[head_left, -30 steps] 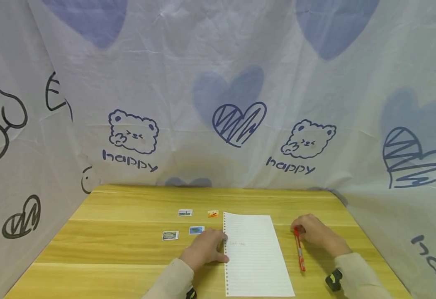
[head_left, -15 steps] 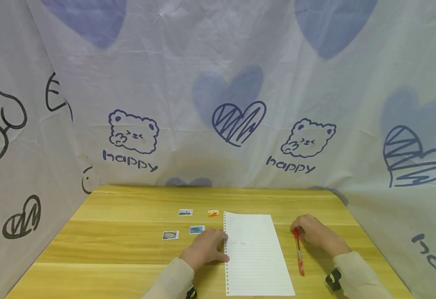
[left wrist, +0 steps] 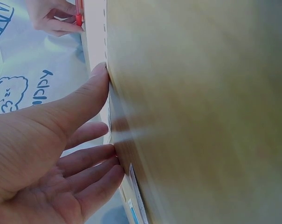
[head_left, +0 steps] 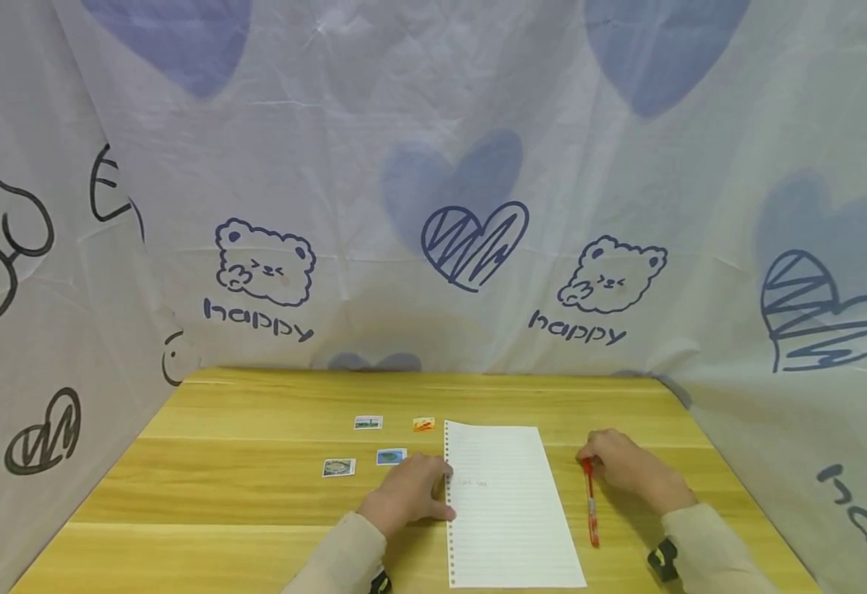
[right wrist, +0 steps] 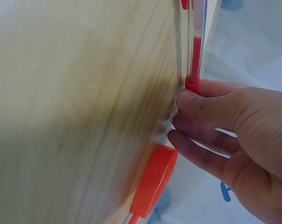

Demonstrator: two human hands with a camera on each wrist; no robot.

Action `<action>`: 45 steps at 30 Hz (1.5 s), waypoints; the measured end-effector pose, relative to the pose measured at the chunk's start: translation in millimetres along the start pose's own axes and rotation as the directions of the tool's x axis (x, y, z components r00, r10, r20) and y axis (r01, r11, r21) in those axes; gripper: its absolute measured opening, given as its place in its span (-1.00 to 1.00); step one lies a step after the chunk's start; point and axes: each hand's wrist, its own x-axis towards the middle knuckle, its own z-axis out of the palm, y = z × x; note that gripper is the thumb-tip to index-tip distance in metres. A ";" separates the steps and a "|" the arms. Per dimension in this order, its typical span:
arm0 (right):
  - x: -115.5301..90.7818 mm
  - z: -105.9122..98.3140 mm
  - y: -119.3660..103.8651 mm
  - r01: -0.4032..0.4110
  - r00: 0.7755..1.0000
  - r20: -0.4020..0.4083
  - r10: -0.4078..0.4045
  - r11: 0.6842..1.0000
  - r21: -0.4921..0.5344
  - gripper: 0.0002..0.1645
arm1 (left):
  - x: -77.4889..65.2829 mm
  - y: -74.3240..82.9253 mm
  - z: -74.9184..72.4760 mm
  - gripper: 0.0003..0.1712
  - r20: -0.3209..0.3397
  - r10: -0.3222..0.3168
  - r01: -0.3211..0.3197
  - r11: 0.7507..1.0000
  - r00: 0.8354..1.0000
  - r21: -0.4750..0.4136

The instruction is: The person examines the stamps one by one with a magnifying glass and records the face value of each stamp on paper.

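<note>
A sheet of lined paper (head_left: 511, 520) with punched holes down its left side lies on the table, with faint writing near its left edge. My left hand (head_left: 407, 492) rests at that edge, thumb and fingers spread and loosely bent. Right of the sheet, my right hand (head_left: 629, 466) pinches the far end of a red pen (head_left: 592, 516). In the right wrist view, thumb and forefinger hold the clear-barrelled pen (right wrist: 196, 56) at its red end, while the other fingertips sit close to the tabletop.
Several small postage stamps (head_left: 339, 468) lie left of the sheet, one of them close by my left hand. An orange-red rounded object (right wrist: 154, 182) with a thin stem shows below the right hand in its wrist view. A printed cloth (head_left: 374, 165) hangs behind the wooden table (head_left: 218, 487).
The pen's near end has swung down and then a little left, while the right hand stays almost in place. The left hand and the sheet have not visibly moved.
</note>
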 end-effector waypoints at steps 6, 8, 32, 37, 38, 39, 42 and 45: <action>0.3 -1.1 -3.4 -0.009 1.000 0.007 0.009 0.999 -0.038 -0.73 | 0.3 -0.9 -0.4 -0.30 -0.008 0.002 -0.002 1.000 1.000 0.010; 0.1 -1.1 -3.8 -0.020 1.000 0.010 0.021 0.999 -0.038 -0.73 | 0.3 -1.1 -0.2 -0.30 -0.006 0.001 -0.001 1.000 1.000 0.008; -17.9 -27.0 -6.5 -0.383 0.915 -0.042 0.402 0.896 0.226 -0.57 | -1.7 -21.4 -15.2 -0.42 -0.042 0.008 -0.014 0.992 0.999 -0.129; -31.9 -30.3 1.6 -0.379 0.912 -0.058 0.405 0.890 0.252 -0.59 | -10.3 -43.7 -26.9 -0.55 -0.101 -0.036 0.017 0.984 0.994 -0.180; -34.7 -30.5 3.5 -0.382 0.911 -0.055 0.408 0.888 0.256 -0.59 | -12.3 -48.1 -28.4 -0.57 -0.107 -0.051 0.030 0.982 0.993 -0.188; -37.3 -30.6 4.9 -0.390 0.908 -0.052 0.416 0.882 0.263 -0.59 | -14.1 -52.1 -29.9 -0.59 -0.113 -0.065 0.043 0.980 0.991 -0.194; -44.2 -30.0 9.6 -0.410 0.900 -0.036 0.435 0.870 0.272 -0.62 | -17.4 -62.7 -32.9 -0.65 -0.144 -0.087 0.061 0.983 0.986 -0.174; -49.6 -29.7 13.3 -0.434 0.889 -0.027 0.457 0.859 0.271 -0.64 | -17.6 -70.4 -35.0 -0.66 -0.174 -0.087 0.065 0.989 0.981 -0.129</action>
